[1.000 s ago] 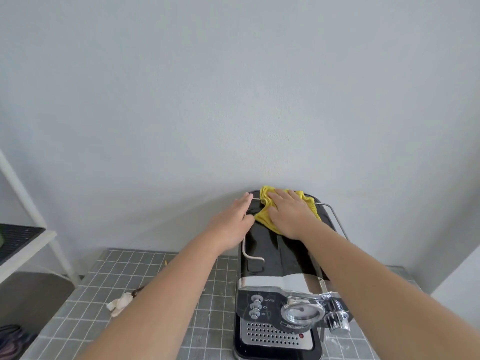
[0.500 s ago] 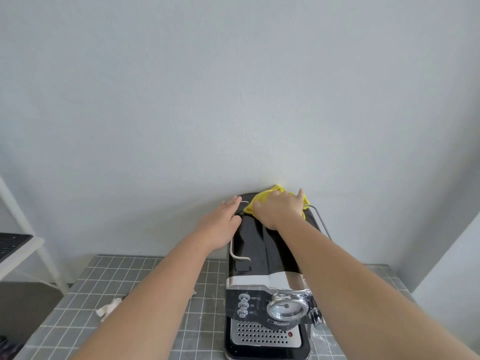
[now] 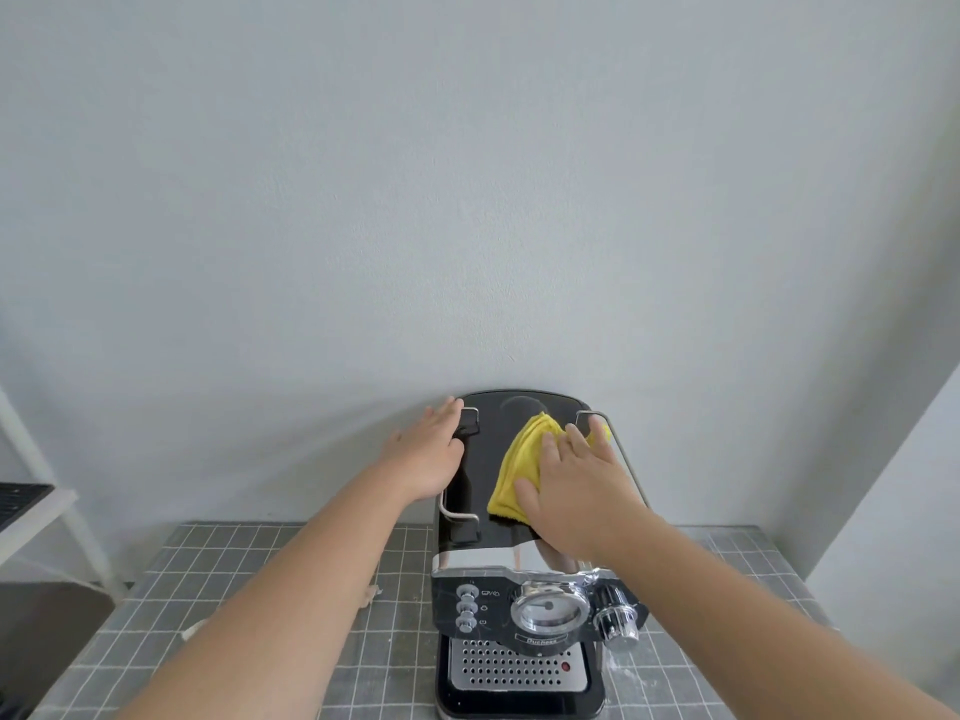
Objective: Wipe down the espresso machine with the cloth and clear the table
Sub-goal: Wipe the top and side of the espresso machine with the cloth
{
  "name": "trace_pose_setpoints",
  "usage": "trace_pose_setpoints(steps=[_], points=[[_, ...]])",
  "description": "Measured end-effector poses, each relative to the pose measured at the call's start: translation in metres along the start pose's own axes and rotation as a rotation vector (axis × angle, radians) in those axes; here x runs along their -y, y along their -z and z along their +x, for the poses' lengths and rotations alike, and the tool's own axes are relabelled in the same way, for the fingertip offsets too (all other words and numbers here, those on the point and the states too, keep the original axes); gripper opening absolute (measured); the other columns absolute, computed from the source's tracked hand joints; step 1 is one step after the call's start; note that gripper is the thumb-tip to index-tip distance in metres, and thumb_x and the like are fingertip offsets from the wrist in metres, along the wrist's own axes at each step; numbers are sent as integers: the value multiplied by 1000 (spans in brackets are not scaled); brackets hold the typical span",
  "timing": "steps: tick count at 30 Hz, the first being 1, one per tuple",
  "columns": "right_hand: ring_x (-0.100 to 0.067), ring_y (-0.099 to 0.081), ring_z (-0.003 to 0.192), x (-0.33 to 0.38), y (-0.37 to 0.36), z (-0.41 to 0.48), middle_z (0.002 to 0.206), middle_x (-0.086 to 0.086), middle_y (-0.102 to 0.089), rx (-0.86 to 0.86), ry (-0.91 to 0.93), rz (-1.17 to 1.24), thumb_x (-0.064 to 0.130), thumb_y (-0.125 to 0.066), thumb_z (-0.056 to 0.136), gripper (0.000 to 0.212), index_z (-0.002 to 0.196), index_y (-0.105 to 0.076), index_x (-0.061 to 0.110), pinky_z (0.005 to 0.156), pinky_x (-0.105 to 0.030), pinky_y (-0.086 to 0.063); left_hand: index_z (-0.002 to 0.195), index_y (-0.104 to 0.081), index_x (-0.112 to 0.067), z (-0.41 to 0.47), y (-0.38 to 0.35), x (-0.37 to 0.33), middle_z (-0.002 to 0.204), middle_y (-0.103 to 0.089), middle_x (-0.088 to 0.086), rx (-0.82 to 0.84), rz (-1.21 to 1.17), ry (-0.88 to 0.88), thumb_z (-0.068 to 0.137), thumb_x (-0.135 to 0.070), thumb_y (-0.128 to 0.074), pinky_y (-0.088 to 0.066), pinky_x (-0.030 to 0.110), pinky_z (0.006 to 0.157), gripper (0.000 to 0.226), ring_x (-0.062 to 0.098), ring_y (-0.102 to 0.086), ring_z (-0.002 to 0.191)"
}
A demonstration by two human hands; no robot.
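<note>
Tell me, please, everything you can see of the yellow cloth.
The yellow cloth looks like soft microfibre, bunched into folds, lying on the black top of the espresso machine, between its two wire rails. The right hand presses it with straight, spread fingers, covering its right part. The left hand rests on the machine's left edge, not touching it.

On my feed I log the left hand (image 3: 423, 454) and right hand (image 3: 576, 496) bare, left forearm (image 3: 291, 589) and right forearm (image 3: 753, 605) bare too (uncovered down to the lower edge), slim, smooth.
</note>
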State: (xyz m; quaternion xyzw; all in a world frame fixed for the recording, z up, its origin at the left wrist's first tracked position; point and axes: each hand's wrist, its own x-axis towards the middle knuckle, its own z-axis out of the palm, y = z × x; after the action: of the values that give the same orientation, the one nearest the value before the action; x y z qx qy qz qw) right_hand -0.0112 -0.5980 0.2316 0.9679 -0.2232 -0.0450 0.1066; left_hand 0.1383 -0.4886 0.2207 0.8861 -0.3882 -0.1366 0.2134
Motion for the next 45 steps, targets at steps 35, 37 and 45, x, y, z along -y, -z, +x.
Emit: trace_pose_setpoints(steps=[35, 37, 45], points=[[-25, -53, 107, 11, 18, 89, 111, -10, -58, -82, -169, 6, 53, -19, 88, 65, 113, -58, 7, 118, -47, 6, 151, -2, -25, -14, -4, -2, 160, 4, -11, -56, 75, 19, 98, -16, -21, -8, 46, 119, 57, 12, 3, 147], [-27, -48, 113, 15, 17, 84, 113, -11, -57, -121, -181, -9, 48, -19, 89, 63, 110, -61, 6, 116, -49, 12, 151, -2, -25, -14, -5, -2, 160, 3, -11, -56, 77, 23, 98, -16, -21, -9, 46, 119, 57, 12, 2, 147], [-25, -29, 132, 16, 0, 63, 145, -5, -37, -211, 175, 286, 35, -30, 94, 49, 135, -42, 13, 111, -37, -23, 151, -1, -25, -14, -6, 0, 159, 5, -11, -68, 65, 5, 99, -17, -22, -10, 46, 119, 57, 12, 3, 147]])
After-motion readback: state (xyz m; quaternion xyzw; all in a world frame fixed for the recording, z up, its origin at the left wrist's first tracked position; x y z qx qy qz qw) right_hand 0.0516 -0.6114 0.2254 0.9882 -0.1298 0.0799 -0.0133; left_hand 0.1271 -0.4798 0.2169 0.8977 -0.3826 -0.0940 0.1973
